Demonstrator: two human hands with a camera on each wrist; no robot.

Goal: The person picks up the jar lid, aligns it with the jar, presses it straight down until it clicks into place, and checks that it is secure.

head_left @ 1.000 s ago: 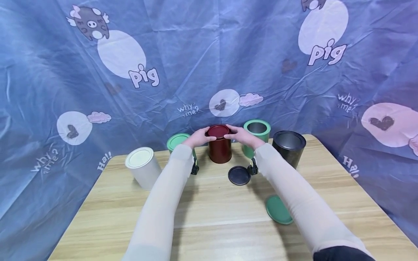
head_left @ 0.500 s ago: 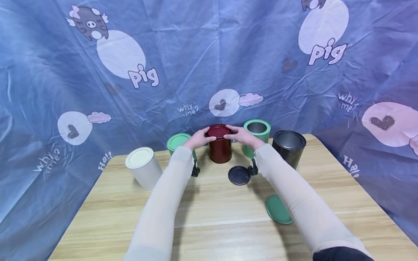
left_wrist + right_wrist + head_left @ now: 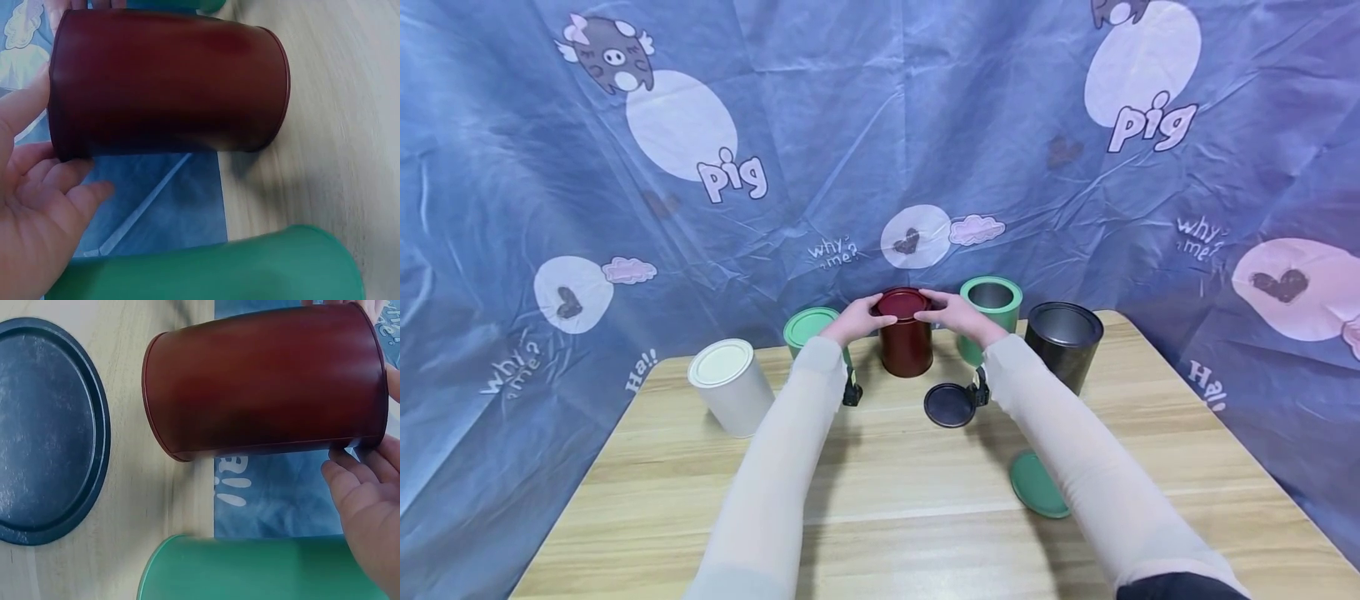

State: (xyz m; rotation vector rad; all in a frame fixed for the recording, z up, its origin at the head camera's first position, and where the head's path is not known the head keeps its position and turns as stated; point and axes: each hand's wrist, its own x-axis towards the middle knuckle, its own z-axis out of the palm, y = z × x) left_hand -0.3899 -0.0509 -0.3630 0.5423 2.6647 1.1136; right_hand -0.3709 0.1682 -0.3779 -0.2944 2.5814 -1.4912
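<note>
At the back of the table stands a dark red metal can (image 3: 906, 350), upright, with a red lid (image 3: 900, 303) at its top. My left hand (image 3: 856, 321) grips the upper rim from the left, thumb at the front edge and fingers reaching round the side. From the right, my right hand (image 3: 961, 316) holds the same rim in mirror fashion. Both wrist views show the can's smooth wall, with the left thumb (image 3: 28, 106) at the top edge and the right fingers (image 3: 356, 472) bent under the side. Its far side is hidden.
Left of the red can are a lidded green can (image 3: 811, 325) and a lidded white can (image 3: 730, 400). To the right stand an open green can (image 3: 1007, 312) and an open black can (image 3: 1063, 358). A black lid (image 3: 949, 406) and a green lid (image 3: 1036, 485) lie on the table.
</note>
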